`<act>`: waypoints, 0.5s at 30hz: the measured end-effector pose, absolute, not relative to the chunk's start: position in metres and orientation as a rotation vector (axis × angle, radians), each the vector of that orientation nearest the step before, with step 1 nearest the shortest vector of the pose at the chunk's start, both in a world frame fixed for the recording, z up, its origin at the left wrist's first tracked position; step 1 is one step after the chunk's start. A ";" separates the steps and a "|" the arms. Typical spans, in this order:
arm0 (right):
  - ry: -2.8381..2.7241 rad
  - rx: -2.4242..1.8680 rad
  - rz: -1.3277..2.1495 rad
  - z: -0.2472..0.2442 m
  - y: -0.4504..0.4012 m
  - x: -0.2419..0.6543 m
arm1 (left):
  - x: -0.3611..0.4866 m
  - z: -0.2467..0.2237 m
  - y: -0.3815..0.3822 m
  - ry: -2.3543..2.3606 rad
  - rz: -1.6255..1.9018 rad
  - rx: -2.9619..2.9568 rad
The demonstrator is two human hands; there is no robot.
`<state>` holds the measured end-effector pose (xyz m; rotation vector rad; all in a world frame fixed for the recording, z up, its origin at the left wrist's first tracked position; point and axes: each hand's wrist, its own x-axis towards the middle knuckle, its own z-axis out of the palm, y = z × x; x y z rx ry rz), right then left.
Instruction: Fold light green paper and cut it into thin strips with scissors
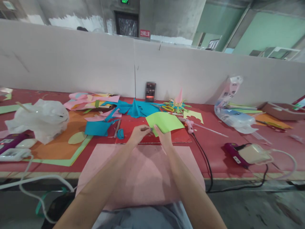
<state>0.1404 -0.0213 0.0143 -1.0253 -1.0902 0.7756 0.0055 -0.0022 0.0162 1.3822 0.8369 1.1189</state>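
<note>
A sheet of light green paper is held up above the red board, bent slightly along its length. My right hand grips its lower edge, thumb in front and the other fingers hidden behind. At the sheet's left corner, my left hand has its fingers pinched together; whether the paper is between them is hard to make out. A large pink sheet lies under my forearms. Just right of the green paper rests a pink glue gun with a black cord.
Behind stand a blue paper cone and a pink cone with strips, near scissors. Cut paper, a crumpled white plastic bag and orange sheets lie left. Rightward are clear packaging and a purple power strip.
</note>
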 end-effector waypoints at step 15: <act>-1.209 -1.096 0.503 0.013 -0.026 0.139 | 0.009 0.009 0.000 0.767 1.128 1.282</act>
